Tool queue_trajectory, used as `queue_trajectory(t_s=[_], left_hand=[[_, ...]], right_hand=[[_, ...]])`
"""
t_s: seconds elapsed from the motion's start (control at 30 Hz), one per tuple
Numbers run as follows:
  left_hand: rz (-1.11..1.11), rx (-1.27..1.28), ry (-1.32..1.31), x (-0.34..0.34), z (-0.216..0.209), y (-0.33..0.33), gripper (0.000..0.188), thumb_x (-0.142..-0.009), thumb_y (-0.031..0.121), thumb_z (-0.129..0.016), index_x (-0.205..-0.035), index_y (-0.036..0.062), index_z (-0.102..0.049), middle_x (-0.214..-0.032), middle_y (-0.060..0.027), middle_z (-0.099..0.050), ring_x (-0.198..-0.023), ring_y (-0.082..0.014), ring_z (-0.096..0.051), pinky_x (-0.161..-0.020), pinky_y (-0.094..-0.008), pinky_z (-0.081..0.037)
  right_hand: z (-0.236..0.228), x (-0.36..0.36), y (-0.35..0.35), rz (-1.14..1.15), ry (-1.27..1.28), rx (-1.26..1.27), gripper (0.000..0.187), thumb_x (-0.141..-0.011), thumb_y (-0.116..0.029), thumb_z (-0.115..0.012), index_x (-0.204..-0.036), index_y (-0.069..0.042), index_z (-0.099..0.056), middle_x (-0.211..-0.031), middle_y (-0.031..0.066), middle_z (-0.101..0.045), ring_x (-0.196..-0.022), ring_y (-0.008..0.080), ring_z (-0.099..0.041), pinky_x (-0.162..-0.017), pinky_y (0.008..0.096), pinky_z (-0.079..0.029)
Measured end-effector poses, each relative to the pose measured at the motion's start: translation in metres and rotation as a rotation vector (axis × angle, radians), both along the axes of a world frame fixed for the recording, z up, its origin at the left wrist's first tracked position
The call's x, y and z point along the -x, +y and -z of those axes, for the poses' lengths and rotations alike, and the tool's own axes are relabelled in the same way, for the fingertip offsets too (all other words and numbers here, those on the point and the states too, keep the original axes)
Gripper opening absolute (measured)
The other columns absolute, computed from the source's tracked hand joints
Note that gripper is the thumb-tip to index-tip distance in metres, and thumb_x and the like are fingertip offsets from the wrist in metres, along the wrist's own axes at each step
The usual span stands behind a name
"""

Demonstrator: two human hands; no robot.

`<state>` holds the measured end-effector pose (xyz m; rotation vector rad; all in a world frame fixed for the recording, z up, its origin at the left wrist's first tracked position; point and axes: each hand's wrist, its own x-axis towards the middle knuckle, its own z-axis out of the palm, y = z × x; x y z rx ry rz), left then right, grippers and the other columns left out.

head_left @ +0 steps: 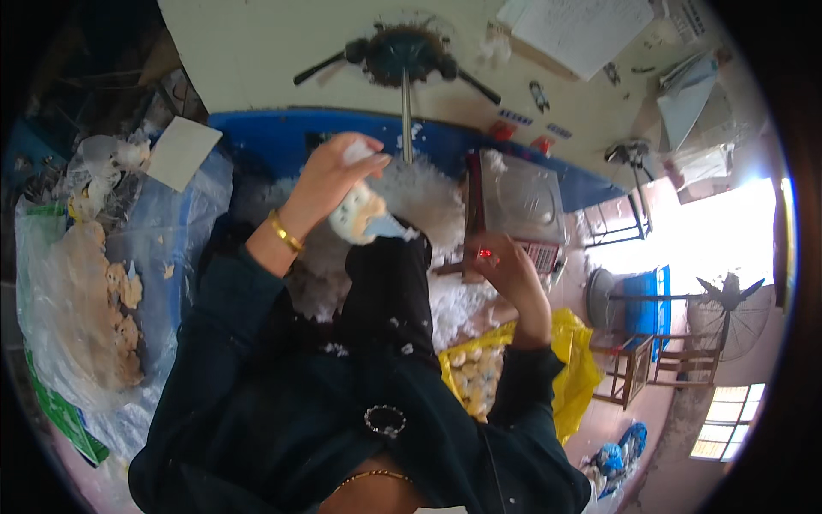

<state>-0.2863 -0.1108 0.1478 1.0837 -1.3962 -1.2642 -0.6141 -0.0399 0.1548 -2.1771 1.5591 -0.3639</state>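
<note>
Presently my left hand [332,176] has its fingers nearly closed on a white tuft [358,153], and the toy [347,221] is just below it, long axis slanting toward my farther, half-curled right hand [514,276], whose grip I cannot tell.

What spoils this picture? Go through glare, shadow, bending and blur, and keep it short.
Head view: strong glare washes out the background above the blue bin; head view: the upper-left side sinks into deep shadow; head view: the window leans near the black, curved rim; head view: the toy and right hand look slightly soft.
</note>
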Motion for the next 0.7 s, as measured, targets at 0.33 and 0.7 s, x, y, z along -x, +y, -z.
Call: queue_trajectory(t_s=[0.33, 0.7], left_hand=[[-0.180, 0.326, -0.324, 0.024, -0.003, 0.017, 0.028, -0.086, 0.023, -0.072, -0.102, 0.0020, -0.061, -0.092, -0.0037, -0.065, -0.079, -0.0126, -0.059, -0.071, -0.0273, -0.048], [0.074, -0.078, 0.277, 0.025, 0.036, 0.032, 0.011, -0.094, 0.015, -0.063, -0.095, 0.0043, -0.061, -0.086, 0.0035, -0.060, -0.079, -0.0035, -0.053, -0.070, -0.0197, -0.043]], right_hand=[[0.016, -0.129, -0.040, -0.137, -0.697, -0.166, 0.038, -0.075, -0.021, -0.080, -0.101, 0.002, -0.064, -0.086, 0.0090, -0.068, -0.080, 0.0217, -0.065, -0.074, 0.0298, -0.050], [0.026, -0.129, -0.029, 0.147, -1.241, -0.261, 0.024, -0.094, -0.017, -0.064, -0.106, 0.002, -0.056, -0.095, 0.0027, -0.061, -0.089, 0.0080, -0.055, -0.077, 0.0226, -0.046]])
